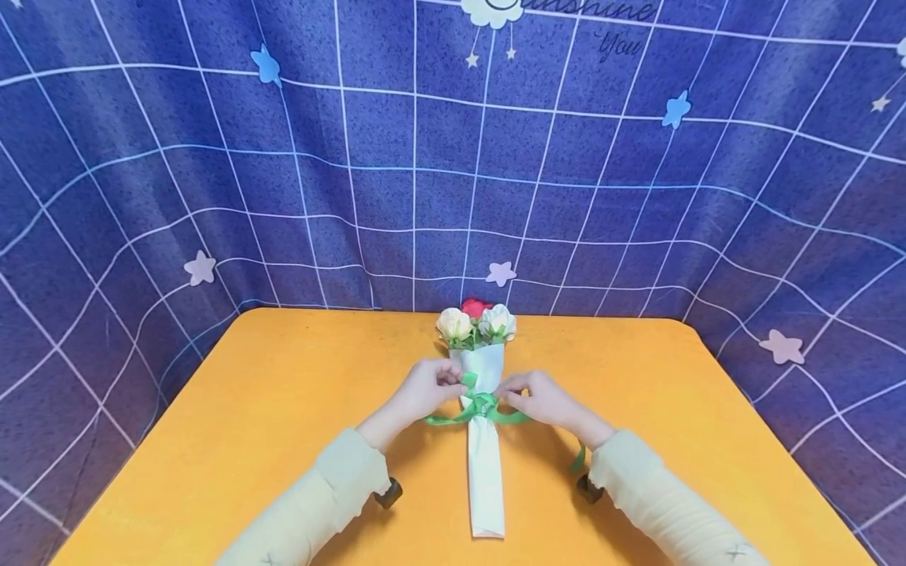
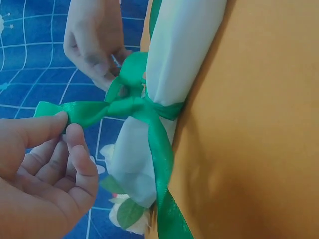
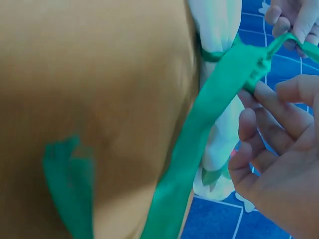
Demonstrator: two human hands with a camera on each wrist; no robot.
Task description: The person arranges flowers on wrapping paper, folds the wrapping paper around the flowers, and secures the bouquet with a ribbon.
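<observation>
A bouquet in white wrapping point(image 1: 486, 479) lies on the orange table, its blooms toward the back. Its flowers are a cream rose point(image 1: 454, 324), a red rose point(image 1: 476, 307) and a pale bluish-white rose point(image 1: 499, 321). Green ribbon point(image 1: 484, 405) is knotted around the wrapping's narrow middle, with loose tails on both sides. My left hand point(image 2: 47, 174) pinches a ribbon end between thumb and index finger, pulled out from the knot. On the other side, my right hand point(image 3: 279, 134) has curled fingers with the fingertips at a ribbon loop by the knot; its thumb stands slightly apart.
The orange table point(image 1: 283, 377) spreads out around the bouquet. A dark blue curtain point(image 1: 382, 189) with white grid lines and stars hangs behind and at both sides. A ribbon tail point(image 1: 579, 457) hangs near the right sleeve. Dark wrist devices point(image 1: 388, 494) sit under both cuffs.
</observation>
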